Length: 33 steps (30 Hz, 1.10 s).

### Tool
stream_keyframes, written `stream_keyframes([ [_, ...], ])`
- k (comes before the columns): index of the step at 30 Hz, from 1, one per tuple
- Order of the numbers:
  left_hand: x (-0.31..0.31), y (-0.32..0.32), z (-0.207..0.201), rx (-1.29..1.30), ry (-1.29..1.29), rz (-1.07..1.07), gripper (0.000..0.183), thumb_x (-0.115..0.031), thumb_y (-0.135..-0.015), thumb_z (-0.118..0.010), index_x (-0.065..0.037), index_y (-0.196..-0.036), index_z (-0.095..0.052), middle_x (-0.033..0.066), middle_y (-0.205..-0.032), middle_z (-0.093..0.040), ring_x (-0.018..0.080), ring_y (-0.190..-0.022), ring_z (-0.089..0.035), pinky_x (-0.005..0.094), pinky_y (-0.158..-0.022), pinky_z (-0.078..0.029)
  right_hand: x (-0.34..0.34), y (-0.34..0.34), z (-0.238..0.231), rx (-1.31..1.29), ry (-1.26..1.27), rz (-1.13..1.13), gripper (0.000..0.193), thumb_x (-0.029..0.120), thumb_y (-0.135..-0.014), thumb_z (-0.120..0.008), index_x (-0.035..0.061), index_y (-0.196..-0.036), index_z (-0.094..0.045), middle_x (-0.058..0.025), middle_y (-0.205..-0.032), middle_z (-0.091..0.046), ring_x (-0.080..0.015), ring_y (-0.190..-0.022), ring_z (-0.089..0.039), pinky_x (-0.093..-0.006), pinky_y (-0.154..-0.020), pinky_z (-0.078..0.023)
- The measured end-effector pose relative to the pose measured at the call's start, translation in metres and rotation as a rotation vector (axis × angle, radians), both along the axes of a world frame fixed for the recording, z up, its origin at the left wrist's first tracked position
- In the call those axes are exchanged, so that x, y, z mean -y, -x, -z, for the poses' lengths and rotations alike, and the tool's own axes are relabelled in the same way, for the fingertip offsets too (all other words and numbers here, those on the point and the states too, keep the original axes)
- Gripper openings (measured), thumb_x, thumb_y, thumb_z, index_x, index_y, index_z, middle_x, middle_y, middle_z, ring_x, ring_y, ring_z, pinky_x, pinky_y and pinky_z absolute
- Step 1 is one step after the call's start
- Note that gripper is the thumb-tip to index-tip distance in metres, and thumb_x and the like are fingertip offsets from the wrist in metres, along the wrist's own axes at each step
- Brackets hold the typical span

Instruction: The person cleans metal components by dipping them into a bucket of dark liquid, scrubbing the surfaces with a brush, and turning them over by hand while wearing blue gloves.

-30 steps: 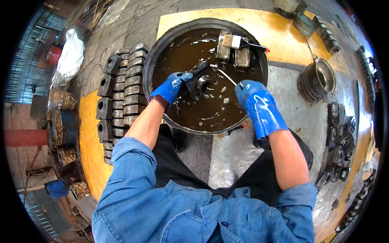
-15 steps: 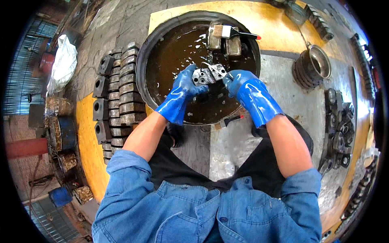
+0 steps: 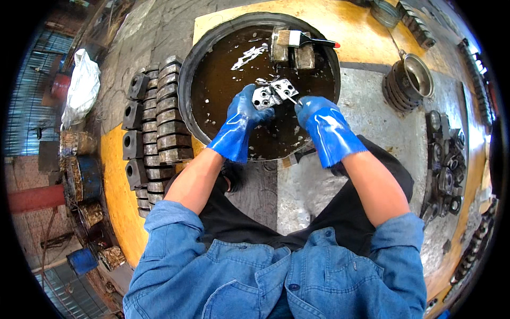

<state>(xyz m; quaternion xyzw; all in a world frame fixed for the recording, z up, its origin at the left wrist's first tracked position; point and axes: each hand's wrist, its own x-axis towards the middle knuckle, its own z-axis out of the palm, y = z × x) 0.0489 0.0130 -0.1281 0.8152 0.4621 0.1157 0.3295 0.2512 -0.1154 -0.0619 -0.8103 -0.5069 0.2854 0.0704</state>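
Over a round black basin (image 3: 186, 98) of dark liquid, my left hand (image 3: 245, 110), in a blue rubber glove, grips a silver metal block (image 3: 263, 98) drilled with several round holes. The block looks wet, and its right part is tilted up. My right hand (image 3: 315, 112), gloved the same way, pinches a thin metal rod (image 3: 291, 99) whose tip meets the block's right part. The rod's other end is hidden in the glove. Two blocks (image 3: 304, 57) stand in the liquid at the basin's far right, and a black-handled paintbrush (image 3: 288, 38) lies across them.
Rows of dark metal blocks (image 3: 173, 127) line the floor left of the basin. To the right, a stack of metal rings (image 3: 406, 82) stands on a metal sheet (image 3: 358, 95), with several dark round parts (image 3: 449, 165) beyond. A white sack (image 3: 82, 87) lies far left.
The rod between my right hand and the block now shows more plainly, as my right hand has shifted slightly right and down. The block has turned a little in my left hand.
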Motion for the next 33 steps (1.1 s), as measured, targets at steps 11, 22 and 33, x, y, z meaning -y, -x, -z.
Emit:
stream_keyframes([
  [11, 0.001, 0.003, -0.009, 0.043, -0.034, 0.025, 0.068, -0.033, -0.068, -0.093, -0.006, -0.126, -0.07, 0.0199, -0.118, -0.076, 0.0379, -0.109, -0.073, 0.045, -0.096, -0.057, 0.007, 0.009, 0.029, 0.038, -0.177, -0.098, 0.012, 0.023, -0.09, -0.07, 0.0131, -0.095, -0.074, -0.0158, -0.093, -0.077, -0.0403, -0.091, -0.075, -0.0497, -0.076, -0.059],
  [22, 0.007, 0.006, -0.011, 0.117, 0.046, -0.001, 0.059, -0.029, -0.067, -0.094, -0.006, -0.116, -0.072, 0.018, -0.106, -0.078, 0.0339, -0.097, -0.077, 0.0436, -0.088, -0.059, 0.01, 0.007, 0.031, 0.098, 0.006, -0.113, 0.022, 0.029, -0.093, -0.069, 0.012, -0.104, -0.077, -0.0186, -0.103, -0.077, -0.0395, -0.095, -0.075, -0.0495, -0.082, -0.06],
  [33, 0.003, 0.009, -0.009, 0.102, 0.004, 0.001, 0.066, -0.029, -0.069, -0.094, -0.001, -0.124, -0.068, 0.0206, -0.113, -0.076, 0.0356, -0.107, -0.074, 0.043, -0.095, -0.058, 0.014, 0.015, -0.012, -0.005, 0.093, -0.04, 0.038, 0.037, -0.105, -0.052, 0.0093, -0.111, -0.077, -0.0205, -0.112, -0.076, -0.0407, -0.107, -0.072, -0.0525, -0.096, -0.056],
])
